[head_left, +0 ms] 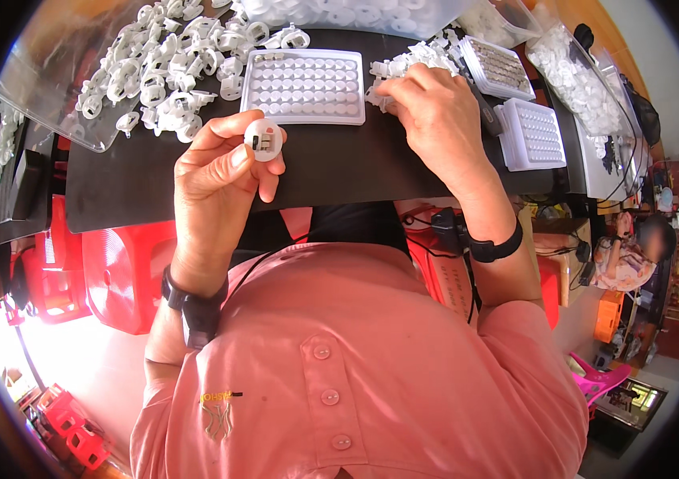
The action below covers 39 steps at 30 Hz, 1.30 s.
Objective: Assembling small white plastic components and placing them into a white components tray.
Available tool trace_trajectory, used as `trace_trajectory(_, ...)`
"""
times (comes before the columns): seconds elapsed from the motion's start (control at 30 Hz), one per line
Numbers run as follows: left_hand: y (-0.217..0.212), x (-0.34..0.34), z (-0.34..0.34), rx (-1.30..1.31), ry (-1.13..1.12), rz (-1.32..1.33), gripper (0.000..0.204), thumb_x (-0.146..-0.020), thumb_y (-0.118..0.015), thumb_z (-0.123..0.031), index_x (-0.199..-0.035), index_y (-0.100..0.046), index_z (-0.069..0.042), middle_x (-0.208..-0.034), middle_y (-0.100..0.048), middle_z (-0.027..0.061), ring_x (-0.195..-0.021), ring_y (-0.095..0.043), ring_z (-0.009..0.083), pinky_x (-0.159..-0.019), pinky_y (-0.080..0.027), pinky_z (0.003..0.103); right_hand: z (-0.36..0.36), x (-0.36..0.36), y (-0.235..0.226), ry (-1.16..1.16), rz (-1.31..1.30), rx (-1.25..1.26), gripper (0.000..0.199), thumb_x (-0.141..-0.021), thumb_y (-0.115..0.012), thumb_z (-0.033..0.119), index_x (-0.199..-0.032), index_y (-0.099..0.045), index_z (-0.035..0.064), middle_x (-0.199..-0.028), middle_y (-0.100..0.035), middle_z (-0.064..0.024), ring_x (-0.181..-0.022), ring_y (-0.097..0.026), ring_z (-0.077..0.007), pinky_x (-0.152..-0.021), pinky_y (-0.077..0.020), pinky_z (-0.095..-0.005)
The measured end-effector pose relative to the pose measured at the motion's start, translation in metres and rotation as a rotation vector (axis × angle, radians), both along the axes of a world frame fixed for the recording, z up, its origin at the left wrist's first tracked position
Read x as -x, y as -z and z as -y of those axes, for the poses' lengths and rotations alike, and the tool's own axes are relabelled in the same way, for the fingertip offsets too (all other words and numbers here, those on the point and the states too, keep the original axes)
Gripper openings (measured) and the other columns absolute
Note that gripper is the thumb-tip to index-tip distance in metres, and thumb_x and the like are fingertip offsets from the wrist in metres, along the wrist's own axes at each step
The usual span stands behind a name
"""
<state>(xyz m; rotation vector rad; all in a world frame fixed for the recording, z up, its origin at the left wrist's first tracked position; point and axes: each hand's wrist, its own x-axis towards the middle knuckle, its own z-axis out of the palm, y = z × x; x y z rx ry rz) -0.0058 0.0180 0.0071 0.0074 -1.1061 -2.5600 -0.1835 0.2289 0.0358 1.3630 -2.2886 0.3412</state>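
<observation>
My left hand (pixel 216 172) is raised over the near edge of the dark table. Its thumb and fingers pinch a small round white plastic part (pixel 270 150), whose face shows a slot with a black piece and metal bits inside. My right hand (pixel 445 120) reaches down, fingers bent, to a heap of small white plastic pieces (pixel 427 54). Its fingertips are close together at the heap's near left edge; what they hold, if anything, is hidden. Between the hands lies a white tray (pixel 307 120) filled with rows of round white pieces.
A big pile of white ring-shaped parts (pixel 184 60) covers the table's far left, by a clear plastic sheet (pixel 44 96). Two more filled trays, one a white tray (pixel 507 156), lie at right near bags of white parts (pixel 575 72). Red stools (pixel 128 275) stand below; a person (pixel 627 259) is at far right.
</observation>
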Motion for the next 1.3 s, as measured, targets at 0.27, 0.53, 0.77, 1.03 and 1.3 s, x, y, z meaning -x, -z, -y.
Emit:
trace_trajectory(0.27,0.000,-0.002,0.002,0.000,0.012,0.002,0.035,-0.091,-0.070,-0.009,-0.120,-0.062,0.007,-0.105,-0.067,0.0256,-0.081,-0.068,0.0240,-0.057,-0.054,0.029,-0.012,-0.006,-0.009,-0.046,0.563,0.371,0.011,-0.081,-0.071,-0.004,-0.087,-0.065,0.0026,-0.080,-0.067,-0.0022,-0.074,-0.063,-0.0119,-0.069,-0.0480,-0.0274)
trace_trajectory(0.53,0.004,0.000,0.003,0.002,0.024,-0.009,0.036,-0.091,-0.069,-0.011,-0.122,-0.062,0.007,-0.106,-0.067,0.0259,-0.080,-0.068,0.0249,-0.057,-0.052,0.029,-0.018,-0.019,-0.017,0.005,0.543,0.120,0.009,-0.083,-0.068,-0.003,-0.092,-0.067,-0.0008,-0.084,-0.068,-0.0064,-0.077,-0.065,-0.0136,-0.072,-0.0494,-0.0279)
trace_trajectory(0.77,0.004,-0.003,0.002,-0.008,0.020,-0.023,0.037,-0.091,-0.068,-0.011,-0.123,-0.062,0.007,-0.106,-0.067,0.0261,-0.081,-0.067,0.0247,-0.057,-0.051,0.029,-0.036,-0.024,-0.012,0.108,0.414,0.250,0.009,-0.082,-0.071,0.004,-0.090,-0.068,0.0079,-0.086,-0.066,-0.0078,-0.075,-0.067,-0.0285,-0.065,-0.0518,-0.0377)
trace_trajectory(1.03,0.003,-0.004,0.005,-0.020,0.034,-0.007,0.038,-0.093,-0.067,-0.014,-0.125,-0.061,0.007,-0.108,-0.066,0.0262,-0.081,-0.064,0.0242,-0.057,-0.047,0.027,-0.026,-0.038,0.003,0.066,0.074,0.050,0.015,-0.083,-0.073,0.011,-0.097,-0.069,0.0078,-0.089,-0.062,-0.0060,-0.085,-0.060,-0.0293,-0.078,-0.0461,-0.0405)
trace_trajectory(1.3,0.009,0.001,0.009,-0.104,0.125,-0.072,0.036,-0.093,-0.069,-0.016,-0.125,-0.065,-0.001,-0.114,-0.066,0.0241,-0.089,-0.065,0.0265,-0.066,-0.048,0.029,-0.021,-0.045,-0.001,-0.028,0.641,0.467,0.009,-0.083,-0.070,-0.002,-0.084,-0.062,0.0021,-0.076,-0.061,-0.0049,-0.068,-0.062,-0.0147,-0.064,-0.0479,-0.0260)
